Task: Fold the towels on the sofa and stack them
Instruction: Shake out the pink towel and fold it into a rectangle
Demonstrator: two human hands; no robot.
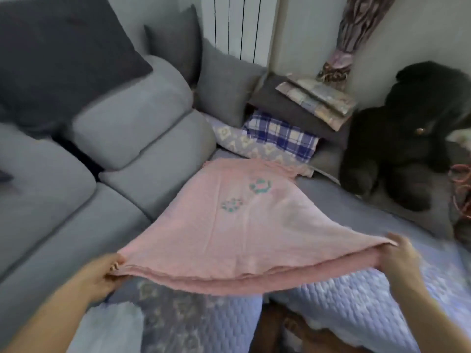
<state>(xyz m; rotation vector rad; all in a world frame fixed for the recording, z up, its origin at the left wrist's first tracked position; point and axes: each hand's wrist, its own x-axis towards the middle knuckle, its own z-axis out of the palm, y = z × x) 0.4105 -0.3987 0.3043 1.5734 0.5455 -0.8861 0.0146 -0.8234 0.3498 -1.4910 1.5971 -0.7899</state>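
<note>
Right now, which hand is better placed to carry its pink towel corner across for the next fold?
Probably either: left hand and right hand each pinch a near corner of the pink towel, equally placed.

Pink towel (244,225) on quilted sofa (356,296)

Pink towel (244,225): soft matt cloth, thin, with small stitched flowers in green and pink. Sofa (132,118): grey woven cloth, matt, a bit rough. Dark pillow (63,54): matt cloth, smooth. Blue cover (356,301): quilted cloth with a bumpy stitched pattern, slightly shiny. Checked towel (280,135): soft cloth in blue and white squares. Black teddy (407,138): fluffy, furry cloth with a shiny button eye. Curtain (356,29): smooth, glossy cloth. Papers (316,100): flat, thin, a little shiny.
</note>
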